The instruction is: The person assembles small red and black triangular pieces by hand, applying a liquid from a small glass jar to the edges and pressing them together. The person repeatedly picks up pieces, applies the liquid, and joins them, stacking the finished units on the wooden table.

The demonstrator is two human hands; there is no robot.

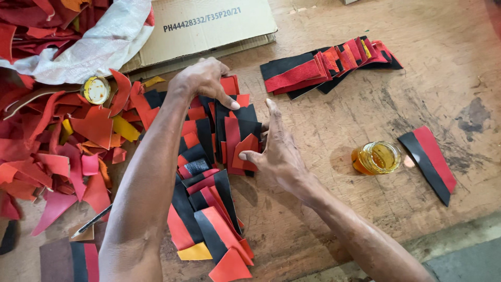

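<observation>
Your left hand arches over the red-and-black leather pieces mid-table, forefinger pressing down, while your right hand lies flat and open beside them, thumb on a red piece, a glue jar just right, scraps left.

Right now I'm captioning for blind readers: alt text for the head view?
Two bare hands, left hand and right hand, press on overlapping red and black leather pieces on a wooden table, a glass jar nearby.
</observation>
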